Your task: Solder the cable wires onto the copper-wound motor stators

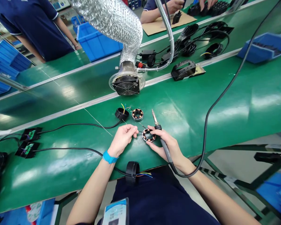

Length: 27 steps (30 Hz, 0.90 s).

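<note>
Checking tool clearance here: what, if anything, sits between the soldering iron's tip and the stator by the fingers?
Nothing visible. The soldering iron in the right hand points up and away from the stator; only bare green bench lies between.

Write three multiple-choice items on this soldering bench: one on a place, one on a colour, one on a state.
1. Where does the second wound stator lie?
A. beyond the hands, beside a black ring housing
B. in the blue bin
C. on the cardboard sheet

2. What colour is the wristband on the left hand?
A. red
B. blue
C. yellow

3. How does the right hand carry the soldering iron?
A. laid flat on the belt
B. tip pressed on the fan grille
C. gripped, tip raised off the stator at its fingers

Key: 1 A, it sits just past the hands; 2 B, the band is bright blue; 3 C, the tip points up and away.
</note>
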Motion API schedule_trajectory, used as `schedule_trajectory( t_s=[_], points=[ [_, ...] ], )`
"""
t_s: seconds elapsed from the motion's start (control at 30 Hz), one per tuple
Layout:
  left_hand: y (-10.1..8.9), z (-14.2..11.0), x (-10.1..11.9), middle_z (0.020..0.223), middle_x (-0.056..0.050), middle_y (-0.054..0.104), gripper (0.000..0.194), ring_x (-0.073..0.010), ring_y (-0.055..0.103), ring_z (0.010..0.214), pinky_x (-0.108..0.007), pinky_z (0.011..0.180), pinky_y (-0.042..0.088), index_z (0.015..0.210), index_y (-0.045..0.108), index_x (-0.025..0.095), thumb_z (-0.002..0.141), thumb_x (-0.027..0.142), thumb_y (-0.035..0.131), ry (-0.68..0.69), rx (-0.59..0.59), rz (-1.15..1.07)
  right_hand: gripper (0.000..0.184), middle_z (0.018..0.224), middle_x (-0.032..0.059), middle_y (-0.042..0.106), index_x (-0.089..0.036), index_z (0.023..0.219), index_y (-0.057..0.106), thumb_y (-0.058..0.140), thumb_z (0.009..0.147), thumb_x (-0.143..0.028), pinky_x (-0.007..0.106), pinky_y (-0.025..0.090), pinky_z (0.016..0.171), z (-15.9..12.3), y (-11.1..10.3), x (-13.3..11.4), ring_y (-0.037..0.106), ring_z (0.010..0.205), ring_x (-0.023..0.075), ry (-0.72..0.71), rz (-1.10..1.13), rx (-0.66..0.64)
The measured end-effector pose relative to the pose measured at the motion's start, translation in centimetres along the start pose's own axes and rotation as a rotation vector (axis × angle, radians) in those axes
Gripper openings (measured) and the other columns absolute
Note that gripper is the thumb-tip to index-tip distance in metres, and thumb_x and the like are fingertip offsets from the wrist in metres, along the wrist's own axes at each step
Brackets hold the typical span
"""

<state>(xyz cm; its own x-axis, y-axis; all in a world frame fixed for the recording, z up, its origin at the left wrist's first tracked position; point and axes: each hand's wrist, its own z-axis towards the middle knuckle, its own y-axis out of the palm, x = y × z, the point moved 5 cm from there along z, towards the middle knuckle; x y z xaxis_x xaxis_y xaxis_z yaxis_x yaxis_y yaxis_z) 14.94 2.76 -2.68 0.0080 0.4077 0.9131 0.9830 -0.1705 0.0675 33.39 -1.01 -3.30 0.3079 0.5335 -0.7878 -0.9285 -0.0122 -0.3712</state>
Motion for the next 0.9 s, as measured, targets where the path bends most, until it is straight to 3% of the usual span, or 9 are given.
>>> schedule_trajectory(
  t_s=[0.13, 0.33, 0.53, 0.63, 0.7, 0.77, 0.83, 0.9],
  points=[
    [1.5, 0.5, 1.0, 0.06, 0.001, 0.054, 0.048, -0.0032, 0.028, 0.043, -0.024, 0.042, 0.012, 0.078, 0.068, 0.012, 0.077, 0.059, 0.077, 0.01, -0.089, 0.042, 0.038, 0.141, 0.0091, 0.061, -0.026, 0.125, 0.056, 0.071, 0.091, -0.017, 0.04, 0.055, 0.105, 0.0, 0.0, 0.0, 0.064, 0.125, 0.0237, 0.007, 0.015, -0.014],
    [0.5, 1.8, 1.2, 0.056, 0.001, 0.051, 0.054, -0.0038, 0.028, 0.041, -0.024, 0.042, 0.012, 0.072, 0.066, 0.013, 0.082, 0.066, 0.068, -0.011, 0.031, 0.1, 0.035, 0.14, 0.0102, 0.062, -0.025, 0.124, 0.057, 0.07, 0.093, -0.018, 0.041, 0.055, 0.104, 0.1, 0.1, 0.0, 0.063, 0.126, 0.0243, -0.012, 0.028, -0.023],
    [0.8, 2.4, 0.7, 0.061, 0.003, 0.05, 0.047, -0.0021, 0.027, 0.043, -0.023, 0.042, 0.009, 0.077, 0.065, 0.013, 0.077, 0.059, 0.077, -0.063, -0.143, -0.004, 0.034, 0.141, 0.0108, 0.061, -0.024, 0.123, 0.057, 0.07, 0.093, -0.017, 0.042, 0.054, 0.108, 0.1, 0.2, 0.1, 0.062, 0.128, 0.0239, -0.001, 0.039, -0.039],
    [1.2, 2.3, 1.0, 0.061, 0.003, 0.048, 0.047, -0.0025, 0.026, 0.043, -0.023, 0.043, 0.01, 0.082, 0.069, 0.012, 0.077, 0.059, 0.079, -0.049, -0.154, -0.023, 0.034, 0.142, 0.0108, 0.061, -0.024, 0.124, 0.057, 0.07, 0.093, -0.017, 0.043, 0.053, 0.108, 0.0, 0.2, 0.2, 0.061, 0.129, 0.0246, 0.008, 0.055, -0.046],
    [1.2, 2.1, 1.4, 0.059, 0.003, 0.048, 0.049, -0.0037, 0.026, 0.043, -0.024, 0.043, 0.012, 0.083, 0.071, 0.012, 0.082, 0.061, 0.073, -0.005, -0.105, 0.037, 0.035, 0.142, 0.0107, 0.061, -0.024, 0.125, 0.057, 0.07, 0.093, -0.018, 0.043, 0.053, 0.109, 0.0, 0.2, 0.2, 0.061, 0.13, 0.0249, 0.009, 0.059, -0.042],
    [0.6, 1.6, 1.9, 0.059, 0.001, 0.051, 0.052, -0.0057, 0.031, 0.044, -0.025, 0.044, 0.019, 0.086, 0.073, 0.012, 0.09, 0.063, 0.061, 0.08, 0.023, 0.141, 0.035, 0.141, 0.0104, 0.062, -0.025, 0.124, 0.057, 0.071, 0.093, -0.018, 0.042, 0.053, 0.109, 0.0, 0.2, 0.2, 0.06, 0.131, 0.0249, 0.007, 0.054, -0.038],
    [-0.4, 0.4, 2.4, 0.064, -0.002, 0.057, 0.055, -0.009, 0.042, 0.051, -0.025, 0.051, 0.03, 0.087, 0.073, 0.014, 0.098, 0.061, 0.048, 0.186, 0.169, 0.264, 0.035, 0.14, 0.01, 0.062, -0.025, 0.124, 0.057, 0.071, 0.093, -0.019, 0.04, 0.053, 0.109, 0.2, 0.2, 0.3, 0.06, 0.132, 0.0246, 0.006, 0.043, -0.03],
    [-1.1, -1.3, 2.8, 0.074, -0.005, 0.064, 0.053, -0.0132, 0.056, 0.067, -0.026, 0.065, 0.041, 0.084, 0.072, 0.015, 0.103, 0.054, 0.042, 0.284, 0.225, 0.406, 0.035, 0.141, 0.01, 0.061, -0.025, 0.125, 0.057, 0.071, 0.093, -0.021, 0.04, 0.053, 0.109, 0.7, 0.1, 0.5, 0.06, 0.131, 0.0243, 0.017, 0.025, -0.023]
  ],
)
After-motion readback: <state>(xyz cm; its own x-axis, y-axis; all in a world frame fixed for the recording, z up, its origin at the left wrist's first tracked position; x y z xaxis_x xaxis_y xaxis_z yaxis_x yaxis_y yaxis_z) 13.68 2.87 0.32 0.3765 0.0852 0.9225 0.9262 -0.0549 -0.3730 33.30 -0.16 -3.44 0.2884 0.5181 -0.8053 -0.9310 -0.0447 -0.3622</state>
